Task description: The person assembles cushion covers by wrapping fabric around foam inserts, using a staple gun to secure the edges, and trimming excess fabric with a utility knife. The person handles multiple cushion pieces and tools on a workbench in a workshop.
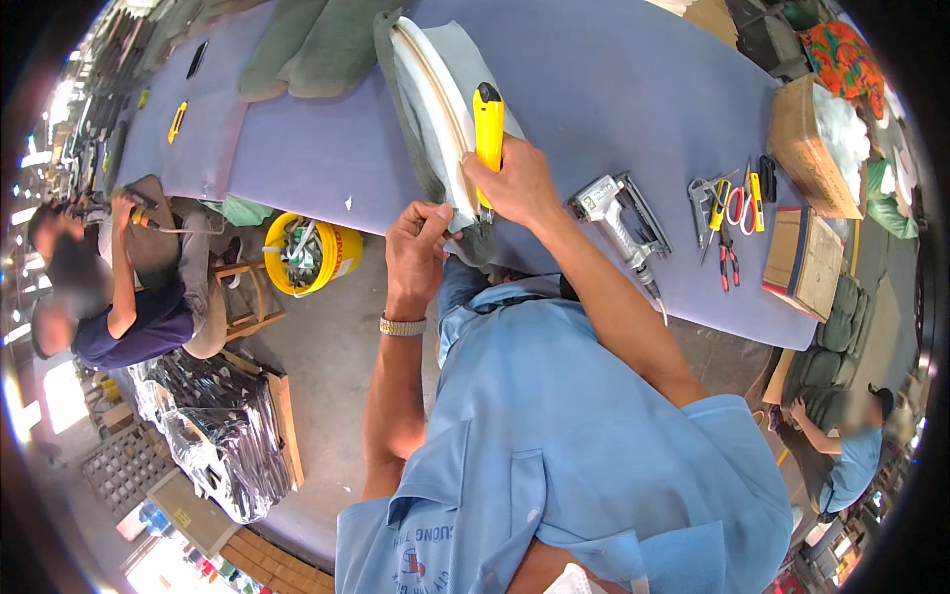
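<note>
My right hand grips a yellow utility knife, its black end up and its tip down at the near end of a padded panel. That panel has a white foam core with a thin tan strip along it and dark green fabric wrapped over its edge. Pinched between the thumb and fingers of my left hand is the loose edge of the green fabric, close to the knife tip. A metal-banded watch circles my left wrist. The blade itself is hard to make out.
On the blue-grey table to the right lie a staple gun, scissors, red pliers and boxes. Green cushions rest at the far left. A yellow bucket stands below the table edge. Co-workers sit at left and right.
</note>
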Tool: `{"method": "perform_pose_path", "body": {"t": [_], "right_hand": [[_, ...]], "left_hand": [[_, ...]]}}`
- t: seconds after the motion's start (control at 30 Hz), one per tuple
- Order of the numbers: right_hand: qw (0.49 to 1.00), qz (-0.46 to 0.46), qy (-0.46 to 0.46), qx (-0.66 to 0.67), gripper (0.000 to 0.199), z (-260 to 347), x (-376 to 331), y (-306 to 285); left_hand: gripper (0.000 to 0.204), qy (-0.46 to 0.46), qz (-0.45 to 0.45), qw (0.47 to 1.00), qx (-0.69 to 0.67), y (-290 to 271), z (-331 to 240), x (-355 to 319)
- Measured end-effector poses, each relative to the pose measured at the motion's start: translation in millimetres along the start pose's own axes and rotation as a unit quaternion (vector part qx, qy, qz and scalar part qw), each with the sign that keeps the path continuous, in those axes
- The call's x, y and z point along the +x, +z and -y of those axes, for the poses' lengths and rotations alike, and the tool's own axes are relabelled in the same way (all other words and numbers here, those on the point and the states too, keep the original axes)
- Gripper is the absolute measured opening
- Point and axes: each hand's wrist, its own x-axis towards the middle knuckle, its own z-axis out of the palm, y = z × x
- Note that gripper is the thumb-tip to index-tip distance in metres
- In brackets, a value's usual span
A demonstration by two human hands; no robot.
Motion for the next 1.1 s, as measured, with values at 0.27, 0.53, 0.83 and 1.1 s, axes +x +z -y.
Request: {"method": "perform_pose_path", "body": {"t": [0.27, 0.53, 0.83, 1.1], "right_hand": [[1.0, -0.013, -0.01, 0.002, 0.035, -6, 3, 7], [1.0, -0.011, 0.0, 0.018, 0.038, -15, 13, 14], [0.997, -0.025, 0.002, 0.071, 0.036, -31, 16, 21], [0.999, -0.022, -0.015, 0.045, 0.037, -30, 12, 21]], "left_hand": [[0.009, 0.015, 0.014, 0.999, -0.027, -3, 3, 4], [0.015, 0.057, -0.014, 0.992, 0.107, 0, -1, 8], [0.01, 0.114, 0.05, 0.955, 0.27, 7, -57, 14], [0.038, 0.248, 0.176, 0.788, 0.535, 11, -73, 12]]}}
